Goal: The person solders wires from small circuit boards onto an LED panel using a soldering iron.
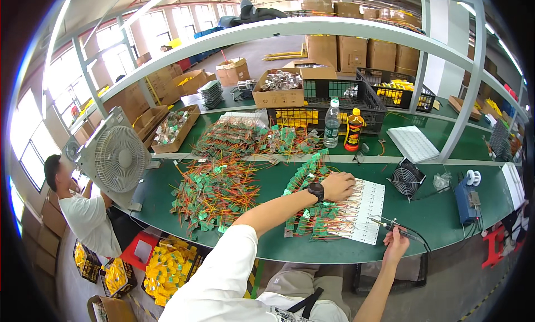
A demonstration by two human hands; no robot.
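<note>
My right hand (pixel 394 245) grips a soldering iron (pixel 388 225) with a dark cable, its thin tip pointing left over the lower right part of a white board (pixel 370 213) with rows of small holes. At the board's upper left lies my left hand (pixel 338 186), a black watch on its wrist. Its fingers are bent down together over the red and orange wires (pixel 344 215); what the fingertips hold is hidden. Small green circuit boards (pixel 305 224) hang together at the wires' left ends. A loose heap of similar wired boards (pixel 203 196) spreads farther left.
A small black fan (pixel 408 179) and a blue spool machine (pixel 467 200) stand right. Behind are a water bottle (pixel 332 125), a dark drink bottle (pixel 354 131) and black crates (pixel 348 93). A large fan (pixel 117 157) stands left, near another person (pixel 83 216). A frame bar crosses above.
</note>
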